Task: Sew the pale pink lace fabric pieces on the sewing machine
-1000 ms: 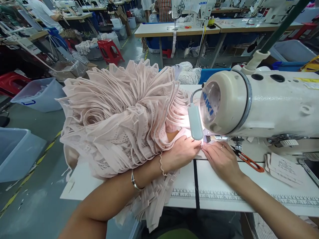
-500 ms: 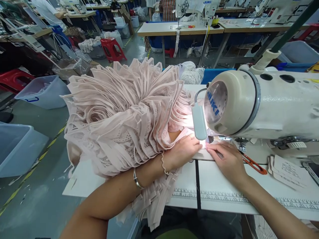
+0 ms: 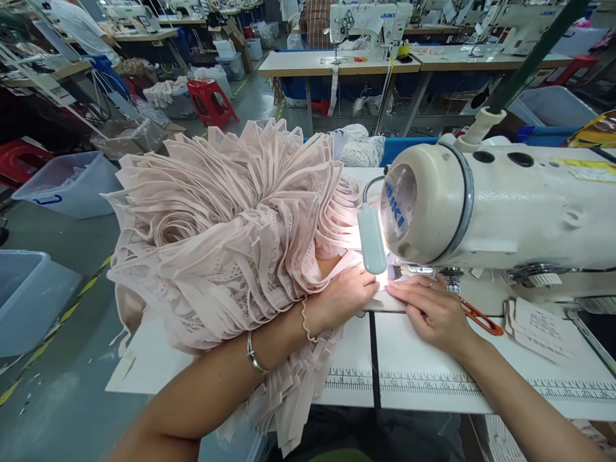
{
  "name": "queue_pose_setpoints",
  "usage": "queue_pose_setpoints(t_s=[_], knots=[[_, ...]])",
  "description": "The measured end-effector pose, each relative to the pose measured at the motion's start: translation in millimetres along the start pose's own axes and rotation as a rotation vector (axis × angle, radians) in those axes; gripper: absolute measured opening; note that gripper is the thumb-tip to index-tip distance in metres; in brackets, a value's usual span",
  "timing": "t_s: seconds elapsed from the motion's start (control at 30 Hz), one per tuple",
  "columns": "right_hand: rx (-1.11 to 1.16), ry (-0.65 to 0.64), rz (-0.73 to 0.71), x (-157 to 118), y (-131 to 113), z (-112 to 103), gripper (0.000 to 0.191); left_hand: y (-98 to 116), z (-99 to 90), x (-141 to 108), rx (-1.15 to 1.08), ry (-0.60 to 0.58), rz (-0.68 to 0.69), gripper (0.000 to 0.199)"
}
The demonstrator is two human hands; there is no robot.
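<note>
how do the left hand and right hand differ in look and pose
The left hand has a wavy band and silver bangle up its arm; the right hand has a bare wrist but a ring. The left hand points rightward, the right hand leftward. The left hand lies beside the pink fabric pile, the right hand beside the orange-handled snips. Both meet near the lamp.
</note>
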State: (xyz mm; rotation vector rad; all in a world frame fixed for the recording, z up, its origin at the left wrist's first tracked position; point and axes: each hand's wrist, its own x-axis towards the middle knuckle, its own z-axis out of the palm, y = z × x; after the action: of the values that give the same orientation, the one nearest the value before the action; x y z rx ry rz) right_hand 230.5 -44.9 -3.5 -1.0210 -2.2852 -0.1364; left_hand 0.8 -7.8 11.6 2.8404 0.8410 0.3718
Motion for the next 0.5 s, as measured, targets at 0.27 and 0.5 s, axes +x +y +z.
queue_pose_setpoints(t_s=[0.27, 0.5], knots=[[0.02, -0.007, 0.027, 2.7, -3.6, 1.9, 0.042, 4.3, -0.7, 3.9, 0.203, 0.012, 0.093, 0.026], [0.02, -0.012, 0.033, 1.6, -2.0, 2.2, 0.042, 6.1, -0.9, 7.1, 0.276, 0.022, 0.091, 0.03]])
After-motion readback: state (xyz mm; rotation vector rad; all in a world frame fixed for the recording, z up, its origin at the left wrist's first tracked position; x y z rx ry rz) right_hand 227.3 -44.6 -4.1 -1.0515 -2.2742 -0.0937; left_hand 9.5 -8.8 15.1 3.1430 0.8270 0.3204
